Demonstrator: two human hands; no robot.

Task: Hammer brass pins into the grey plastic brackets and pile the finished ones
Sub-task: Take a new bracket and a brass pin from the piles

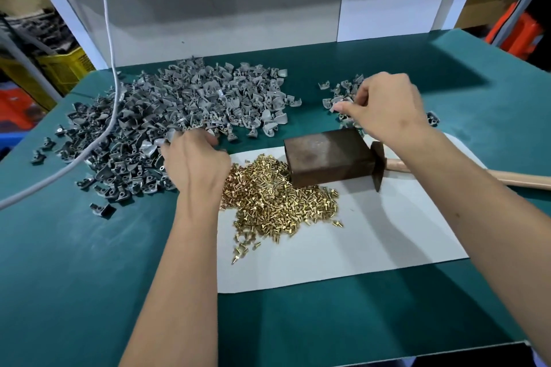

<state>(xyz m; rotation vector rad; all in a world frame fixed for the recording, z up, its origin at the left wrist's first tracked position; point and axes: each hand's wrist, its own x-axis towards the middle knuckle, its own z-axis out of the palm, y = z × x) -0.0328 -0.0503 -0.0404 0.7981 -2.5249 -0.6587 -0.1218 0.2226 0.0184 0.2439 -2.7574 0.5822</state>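
Observation:
A big heap of grey plastic brackets [185,110] covers the left half of the green table. My left hand [195,162] lies at its near edge, fingers curled round a light grey bracket [171,137]. Brass pins [277,197] lie piled on a white sheet [357,241]. A rusty metal block [328,155] stands behind the pins, with a hammer [380,165] lying against its right end. My right hand [384,110] hovers over a small pile of brackets [340,92] at the back right, fingers curled down; whether it holds anything is hidden.
A grey cable [111,74] hangs down across the left bracket heap and trails off the table's left side. A white back panel [238,12] closes the far edge. Yellow and orange crates [64,68] stand beyond the table's sides.

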